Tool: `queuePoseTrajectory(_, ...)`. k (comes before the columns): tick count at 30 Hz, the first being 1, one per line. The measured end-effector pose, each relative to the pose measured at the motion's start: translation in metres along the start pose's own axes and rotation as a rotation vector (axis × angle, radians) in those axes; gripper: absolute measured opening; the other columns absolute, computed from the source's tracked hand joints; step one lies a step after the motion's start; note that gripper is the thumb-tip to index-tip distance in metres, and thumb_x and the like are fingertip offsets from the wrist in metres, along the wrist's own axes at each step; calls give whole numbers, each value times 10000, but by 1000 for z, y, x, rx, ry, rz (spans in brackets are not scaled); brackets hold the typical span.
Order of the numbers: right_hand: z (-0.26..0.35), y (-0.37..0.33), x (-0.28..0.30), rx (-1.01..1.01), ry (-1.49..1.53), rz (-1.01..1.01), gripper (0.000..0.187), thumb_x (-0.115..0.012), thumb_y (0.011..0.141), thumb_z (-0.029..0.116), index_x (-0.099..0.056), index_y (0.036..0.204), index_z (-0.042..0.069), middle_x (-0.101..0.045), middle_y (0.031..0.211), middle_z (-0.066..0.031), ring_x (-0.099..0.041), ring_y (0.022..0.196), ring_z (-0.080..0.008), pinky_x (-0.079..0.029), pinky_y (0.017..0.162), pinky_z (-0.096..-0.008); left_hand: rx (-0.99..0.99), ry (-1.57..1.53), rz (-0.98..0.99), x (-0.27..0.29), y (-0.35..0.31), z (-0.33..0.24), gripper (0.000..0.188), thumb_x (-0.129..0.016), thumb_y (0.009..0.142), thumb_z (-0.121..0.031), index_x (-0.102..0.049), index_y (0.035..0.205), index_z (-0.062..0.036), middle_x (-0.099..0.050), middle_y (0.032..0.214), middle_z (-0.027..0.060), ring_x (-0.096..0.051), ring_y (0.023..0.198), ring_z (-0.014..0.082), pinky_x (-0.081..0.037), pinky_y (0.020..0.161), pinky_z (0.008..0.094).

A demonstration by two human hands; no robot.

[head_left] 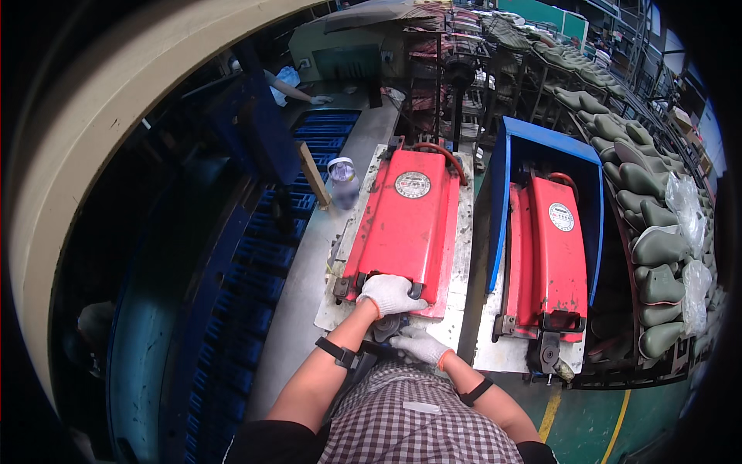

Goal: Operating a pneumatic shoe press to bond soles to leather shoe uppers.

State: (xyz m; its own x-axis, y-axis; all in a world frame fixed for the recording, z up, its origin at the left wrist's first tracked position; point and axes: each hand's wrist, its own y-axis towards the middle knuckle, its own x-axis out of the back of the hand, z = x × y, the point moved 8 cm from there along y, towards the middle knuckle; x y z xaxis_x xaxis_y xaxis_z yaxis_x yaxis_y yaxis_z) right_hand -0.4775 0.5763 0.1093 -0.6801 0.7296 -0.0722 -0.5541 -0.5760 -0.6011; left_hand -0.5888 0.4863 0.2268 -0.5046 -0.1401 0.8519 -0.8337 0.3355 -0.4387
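In front of me lies a red press-like machine (402,224) with a round pale label and a red hose at its far end. My left hand (391,295), in a white knitted glove, is closed over the black handle (416,291) at the machine's near edge; the hand hides much of the handle. Just below it, my right hand (422,345), gloved the same way, reaches leftward with its fingers stretched out. Its fingertips lie beside a dark round fitting (384,329) at the machine's front, which is partly covered; contact is hard to tell.
A second red machine (541,255) stands at right inside a blue hood (549,139). A bottle with purplish contents (343,185) is on the metal table (297,309). Grey-green shoe-shaped pieces (657,247) fill racks at right. Blue slotted parts (255,251) line the left. Another person's gloved hand (321,100) shows far off.
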Motion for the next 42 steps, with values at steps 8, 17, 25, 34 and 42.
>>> queuePoseTrajectory(8,-2,2,0,-8,-7,1,497,-683,993,444,-611,1216,5,-633,839,-45,-620,650,-135,-521,601,-292,11,-6,8,0,-1,0,828,-590,798,-827,-815,972,-49,-773,935,218,-769,887,366,-590,832,473)
queuePoseTrajectory(17,-1,2,0,-6,-28,2,559,-686,986,458,-606,1256,-25,-636,827,-63,-611,624,-151,-519,599,-312,5,1,0,-2,1,1,851,-589,788,-843,-815,961,-40,-769,899,222,-767,868,361,-588,808,462)
queuePoseTrajectory(25,-4,4,0,-1,-15,1,558,-685,985,468,-606,1227,-28,-636,824,-61,-615,629,-151,-518,598,-312,1,4,-17,-2,1,1,863,-585,787,-857,-816,959,-44,-770,913,224,-767,874,368,-588,811,467)
queuePoseTrajectory(34,-5,4,-1,-18,10,18,433,-673,1011,430,-619,1205,47,-615,845,-20,-614,674,-115,-517,603,-266,-6,0,-22,-2,1,1,854,-587,787,-858,-816,940,-51,-768,892,223,-766,853,370,-590,799,472)
queuePoseTrajectory(42,-7,4,0,-67,-133,62,577,-583,1020,570,-650,1247,44,-706,920,-111,-712,814,-229,-574,708,-348,3,5,-1,-1,1,0,882,-583,780,-870,-810,952,-36,-771,915,220,-767,875,364,-588,812,467)
